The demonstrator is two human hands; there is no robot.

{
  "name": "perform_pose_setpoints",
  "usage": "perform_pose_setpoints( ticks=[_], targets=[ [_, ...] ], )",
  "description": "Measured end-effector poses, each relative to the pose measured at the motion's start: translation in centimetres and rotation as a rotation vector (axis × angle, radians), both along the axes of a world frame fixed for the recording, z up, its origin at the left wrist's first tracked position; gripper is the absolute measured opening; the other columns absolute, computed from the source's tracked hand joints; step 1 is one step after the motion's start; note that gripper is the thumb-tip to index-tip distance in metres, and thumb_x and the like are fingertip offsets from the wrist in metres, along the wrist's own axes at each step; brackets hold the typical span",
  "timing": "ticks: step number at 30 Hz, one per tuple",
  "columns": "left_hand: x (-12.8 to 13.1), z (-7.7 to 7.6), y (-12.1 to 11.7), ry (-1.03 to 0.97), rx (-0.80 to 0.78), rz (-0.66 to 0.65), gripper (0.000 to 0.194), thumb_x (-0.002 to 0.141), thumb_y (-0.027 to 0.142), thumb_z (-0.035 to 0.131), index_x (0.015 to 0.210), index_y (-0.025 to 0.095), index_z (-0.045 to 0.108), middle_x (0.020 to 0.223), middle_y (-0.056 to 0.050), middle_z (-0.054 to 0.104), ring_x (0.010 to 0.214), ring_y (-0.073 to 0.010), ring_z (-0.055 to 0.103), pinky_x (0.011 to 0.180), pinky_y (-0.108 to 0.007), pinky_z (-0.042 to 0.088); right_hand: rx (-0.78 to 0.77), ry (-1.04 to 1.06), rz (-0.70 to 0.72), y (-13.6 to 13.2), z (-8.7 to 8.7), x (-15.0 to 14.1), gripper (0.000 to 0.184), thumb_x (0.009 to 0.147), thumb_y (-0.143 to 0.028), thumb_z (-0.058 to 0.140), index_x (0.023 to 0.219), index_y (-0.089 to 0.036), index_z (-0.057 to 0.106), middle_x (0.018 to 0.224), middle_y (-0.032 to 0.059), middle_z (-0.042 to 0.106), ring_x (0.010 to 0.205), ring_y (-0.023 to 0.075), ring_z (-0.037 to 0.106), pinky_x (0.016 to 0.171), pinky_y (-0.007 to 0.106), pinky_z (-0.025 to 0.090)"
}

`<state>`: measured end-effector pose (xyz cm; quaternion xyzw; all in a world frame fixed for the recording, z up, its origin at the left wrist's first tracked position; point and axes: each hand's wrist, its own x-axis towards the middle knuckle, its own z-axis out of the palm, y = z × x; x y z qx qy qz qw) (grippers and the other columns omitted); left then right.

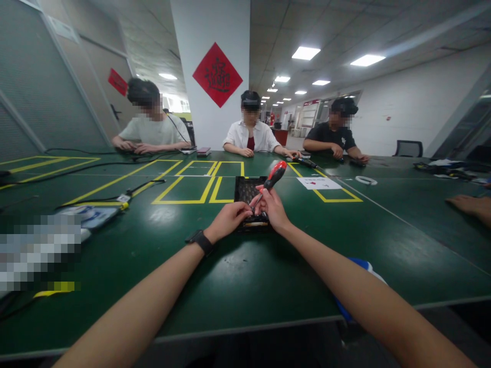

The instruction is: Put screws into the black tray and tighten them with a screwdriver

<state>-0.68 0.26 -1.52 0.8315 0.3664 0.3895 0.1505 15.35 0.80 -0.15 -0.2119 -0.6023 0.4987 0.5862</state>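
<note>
My right hand [274, 210] is closed around a screwdriver [276, 174] with a red and black handle. The handle leans up and to the right, while its shaft slants down toward my left fingers. My left hand [229, 221], with a dark band on the wrist, has thumb and fingers pinched together by the tip of the shaft. What they pinch is too small to make out. Both hands are over a black tray-like box [245, 188] with a textured inside. Small parts lie at its near end, partly covered by my fingers.
The green table [169, 286] carries yellow tape outlines. A paper sheet [320, 183] and a white ring-shaped roll [366, 180] lie to the right. Cables and a plastic-wrapped packet [90, 215] are on the left. Several people sit opposite; another person's hand [470, 205] rests at right.
</note>
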Motion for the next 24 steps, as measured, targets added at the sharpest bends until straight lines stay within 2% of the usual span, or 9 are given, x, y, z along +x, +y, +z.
perform_pose_setpoints(
  ticks=[4, 9, 13, 17, 21, 24],
  targets=[
    [0.07, -0.07, -0.1, -0.006, 0.015, 0.009, 0.023, 0.084, 0.033, 0.046, 0.084, 0.016, 0.061, 0.077, -0.002, 0.06, 0.07, -0.0129, 0.053, 0.066, -0.024, 0.039, -0.007, 0.02, -0.002, 0.03, 0.0, 0.0, 0.029, 0.084, -0.046, 0.041, 0.1, -0.022, 0.042, 0.063, -0.0041, 0.059, 0.043, 0.0064, 0.051, 0.043, 0.018, 0.039],
    [0.2, -0.2, -0.1, -0.012, 0.011, 0.079, 0.023, 0.075, 0.038, 0.058, 0.08, 0.016, 0.057, 0.064, 0.002, 0.054, 0.056, -0.0102, 0.044, 0.054, -0.021, 0.033, -0.007, 0.022, -0.012, -0.03, 0.02, -0.03, 0.029, 0.084, -0.046, 0.042, 0.1, -0.021, 0.041, 0.063, -0.0045, 0.059, 0.042, 0.006, 0.05, 0.043, 0.018, 0.04],
    [0.01, -0.06, 0.0, -0.015, 0.026, 0.039, 0.021, 0.079, 0.034, 0.053, 0.078, 0.015, 0.059, 0.068, 0.0, 0.057, 0.062, -0.0112, 0.048, 0.059, -0.023, 0.036, -0.004, 0.01, 0.003, 0.04, -0.06, -0.01, 0.029, 0.084, -0.045, 0.041, 0.101, -0.021, 0.041, 0.064, -0.0042, 0.06, 0.043, 0.0064, 0.052, 0.044, 0.018, 0.04],
    [0.07, 0.03, -0.11, -0.014, -0.026, -0.019, 0.024, 0.084, 0.033, 0.045, 0.082, 0.015, 0.061, 0.072, -0.001, 0.06, 0.065, -0.012, 0.051, 0.064, -0.023, 0.038, -0.007, -0.002, -0.005, -0.03, -0.05, -0.03, 0.029, 0.084, -0.045, 0.04, 0.101, -0.022, 0.04, 0.062, -0.0051, 0.059, 0.042, 0.006, 0.05, 0.043, 0.017, 0.039],
    [0.26, -0.08, -0.14, -0.032, -0.053, 0.046, 0.023, 0.076, 0.037, 0.057, 0.082, 0.015, 0.059, 0.063, 0.002, 0.055, 0.056, -0.0104, 0.046, 0.054, -0.021, 0.035, 0.019, -0.011, -0.019, -0.24, 0.03, -0.08, 0.029, 0.084, -0.046, 0.04, 0.1, -0.021, 0.04, 0.061, -0.0054, 0.059, 0.04, 0.0057, 0.049, 0.042, 0.017, 0.038],
    [0.15, -0.12, -0.02, -0.024, -0.026, 0.051, 0.021, 0.075, 0.036, 0.057, 0.078, 0.015, 0.059, 0.062, 0.002, 0.054, 0.055, -0.0101, 0.045, 0.054, -0.021, 0.034, 0.023, -0.016, -0.014, -0.27, 0.02, -0.08, 0.03, 0.084, -0.046, 0.041, 0.1, -0.022, 0.04, 0.063, -0.005, 0.059, 0.041, 0.0059, 0.05, 0.043, 0.018, 0.039]
  ],
)
